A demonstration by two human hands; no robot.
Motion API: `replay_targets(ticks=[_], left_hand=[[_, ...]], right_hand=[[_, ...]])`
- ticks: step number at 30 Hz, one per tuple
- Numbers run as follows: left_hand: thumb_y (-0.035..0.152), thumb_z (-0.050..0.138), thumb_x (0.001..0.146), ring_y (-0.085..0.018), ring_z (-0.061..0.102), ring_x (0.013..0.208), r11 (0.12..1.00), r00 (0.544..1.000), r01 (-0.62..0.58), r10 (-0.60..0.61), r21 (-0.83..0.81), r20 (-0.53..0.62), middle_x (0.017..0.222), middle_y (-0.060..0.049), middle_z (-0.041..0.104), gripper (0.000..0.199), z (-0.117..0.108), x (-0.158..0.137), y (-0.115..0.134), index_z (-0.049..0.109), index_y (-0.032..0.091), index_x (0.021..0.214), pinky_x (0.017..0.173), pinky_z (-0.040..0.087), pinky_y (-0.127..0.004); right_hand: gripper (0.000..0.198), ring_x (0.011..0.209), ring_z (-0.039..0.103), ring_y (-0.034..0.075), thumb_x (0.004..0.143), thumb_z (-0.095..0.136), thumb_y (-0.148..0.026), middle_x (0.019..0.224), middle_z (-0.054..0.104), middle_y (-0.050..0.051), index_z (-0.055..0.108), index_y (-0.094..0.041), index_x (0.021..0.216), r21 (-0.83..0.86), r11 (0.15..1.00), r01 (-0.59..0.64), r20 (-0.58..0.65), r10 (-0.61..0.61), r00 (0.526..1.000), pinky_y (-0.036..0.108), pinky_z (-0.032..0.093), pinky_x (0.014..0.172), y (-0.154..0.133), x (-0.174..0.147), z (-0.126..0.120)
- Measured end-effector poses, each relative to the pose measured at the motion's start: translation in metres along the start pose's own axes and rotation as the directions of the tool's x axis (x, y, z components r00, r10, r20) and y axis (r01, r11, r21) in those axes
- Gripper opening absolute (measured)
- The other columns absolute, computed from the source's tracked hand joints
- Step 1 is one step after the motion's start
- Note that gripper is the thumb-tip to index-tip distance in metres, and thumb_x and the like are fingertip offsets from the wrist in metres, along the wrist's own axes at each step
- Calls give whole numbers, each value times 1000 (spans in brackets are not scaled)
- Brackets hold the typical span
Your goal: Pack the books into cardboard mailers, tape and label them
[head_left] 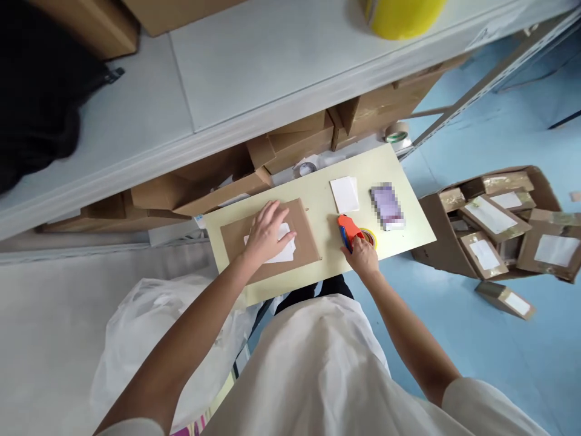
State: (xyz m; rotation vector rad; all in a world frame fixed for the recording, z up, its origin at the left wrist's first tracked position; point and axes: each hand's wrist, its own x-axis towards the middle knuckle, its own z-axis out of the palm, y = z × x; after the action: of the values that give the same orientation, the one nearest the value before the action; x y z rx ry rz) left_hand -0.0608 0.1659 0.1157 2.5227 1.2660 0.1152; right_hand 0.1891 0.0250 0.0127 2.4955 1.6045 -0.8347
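A flat brown cardboard box (299, 227) lies on the left part of a pale yellow table. My left hand (265, 236) rests on top of it with fingers stretched out, over white paper labels (287, 249). At the table's middle right, my right hand (363, 254) is wrapped round an orange and blue tape dispenser (348, 229) with a yellow-rimmed roll in it. The dispenser is right of the box and apart from it. Beyond it lies a small stack of white papers (344, 194). A purple, blurred-out rectangular item (387, 204) lies farther right.
A grey shelf (254, 72) with a yellow roll (403, 18) runs above the far table edge. Open cartons (218, 181) stand beneath it. On the blue floor at right is a large carton (447, 242) of labelled boxes. A white plastic bag (149, 327) sits at left.
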Motion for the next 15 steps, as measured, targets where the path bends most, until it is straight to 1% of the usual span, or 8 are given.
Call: replay_targets(ticks=[3, 5, 7, 9, 10, 11, 13, 15], left_hand=[[46, 54, 86, -35, 19, 143, 995, 985, -72, 59, 76, 163, 153, -15, 30, 59, 12, 40, 21, 44, 22, 139, 112, 19, -56], [44, 54, 86, -35, 19, 143, 992, 970, -84, 61, 90, 235, 154, -14, 28, 56, 22, 55, 24, 46, 25, 138, 112, 18, -57], [43, 56, 85, -35, 23, 142, 994, 961, -69, 44, 82, 272, 154, -13, 28, 54, 30, 62, 22, 49, 25, 136, 112, 19, -55], [42, 57, 83, -36, 29, 139, 997, 959, -34, 14, 64, 284, 153, -14, 28, 55, 35, 65, 19, 51, 24, 134, 112, 21, -53], [41, 58, 82, -36, 31, 138, 999, 958, -13, -2, 51, 286, 153, -14, 29, 55, 35, 65, 18, 51, 24, 134, 112, 21, -53], [40, 58, 82, -36, 33, 137, 999, 958, 11, -21, 35, 285, 152, -14, 32, 55, 35, 66, 19, 51, 23, 134, 112, 21, -53], [38, 55, 84, -35, 35, 136, 998, 962, 69, -65, -7, 266, 148, -15, 38, 53, 32, 70, 25, 51, 21, 134, 113, 17, -55], [36, 52, 87, -33, 35, 136, 987, 966, 126, -99, -97, 241, 145, -14, 44, 50, 25, 78, 38, 51, 19, 134, 114, 14, -56]], right_hand=[[27, 89, 64, 28, 89, 54, -35, 93, 67, 16, 56, -12, 103, -2, 1000, -12, 123, 12, 992, 34, 44, 73, 2, 9, 3], [23, 83, 64, 28, 90, 51, -31, 87, 67, 15, 55, -13, 102, 44, 999, 9, 165, -16, 986, 34, 43, 68, 6, 11, 4], [20, 76, 62, 27, 89, 47, -30, 82, 65, 14, 55, -14, 97, 154, 987, 36, 132, -57, 990, 35, 42, 65, 12, 11, 2], [18, 68, 58, 24, 87, 46, -34, 76, 61, 10, 54, -18, 88, 352, 933, 76, 51, -101, 994, 34, 40, 62, 21, 12, -5], [18, 64, 55, 22, 86, 46, -36, 72, 59, 7, 52, -19, 83, 480, 872, 97, 19, -121, 993, 33, 39, 59, 26, 14, -10], [19, 59, 51, 19, 84, 47, -39, 67, 55, 4, 50, -21, 79, 616, 780, 112, 0, -143, 990, 31, 37, 56, 31, 16, -14], [24, 53, 43, 15, 80, 48, -44, 60, 46, -1, 47, -21, 73, 840, 530, 116, -5, -206, 979, 28, 34, 51, 40, 21, -22], [28, 50, 37, 12, 76, 50, -48, 56, 41, -4, 48, -20, 71, 948, 304, 97, -10, -275, 961, 26, 31, 48, 47, 27, -25]])
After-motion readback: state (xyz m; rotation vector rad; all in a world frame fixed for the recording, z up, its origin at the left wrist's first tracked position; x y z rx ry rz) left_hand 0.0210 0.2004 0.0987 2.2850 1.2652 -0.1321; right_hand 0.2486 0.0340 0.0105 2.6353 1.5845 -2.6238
